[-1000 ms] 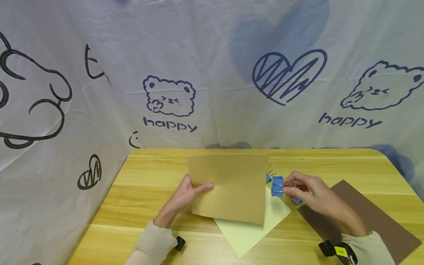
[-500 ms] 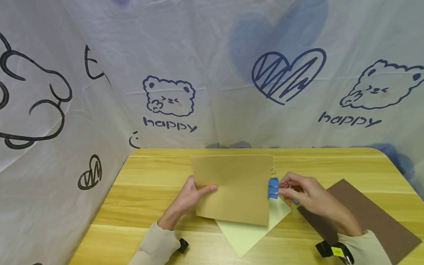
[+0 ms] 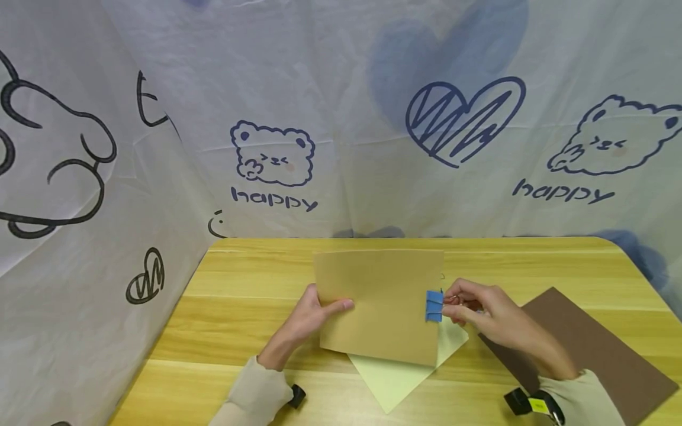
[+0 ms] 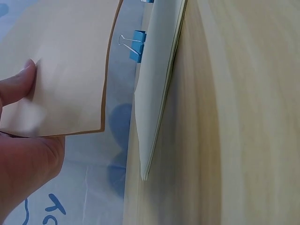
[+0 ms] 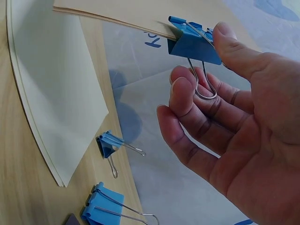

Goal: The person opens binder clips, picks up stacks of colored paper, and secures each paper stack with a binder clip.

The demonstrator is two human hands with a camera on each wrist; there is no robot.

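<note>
My left hand (image 3: 308, 318) grips a stack of tan paper (image 3: 379, 302) by its left edge, thumb on the top face and fingers beneath. The stack is raised over pale yellow paper (image 3: 386, 384). On the tan stack's right edge sits a blue binder clip (image 3: 434, 306), its jaws around the sheets. My right hand (image 3: 490, 310) holds this clip by its wire handles. In the right wrist view the thumb (image 5: 232, 47) is at the upper handle, and curled fingers (image 5: 187, 110) lie by the lower wire loop.
Two more blue binder clips, a smaller one (image 5: 108, 144) and a larger one (image 5: 105, 206), stand on the wooden table (image 3: 256, 278) beyond the yellow paper. Dark brown paper (image 3: 602, 349) lies at the right, under the right forearm. A printed white cloth (image 3: 351, 118) hangs behind the table.
The tan stack has shifted slightly right in my left hand. My right hand has moved left, and the binder clip has gone from beside the stack onto its right edge.
</note>
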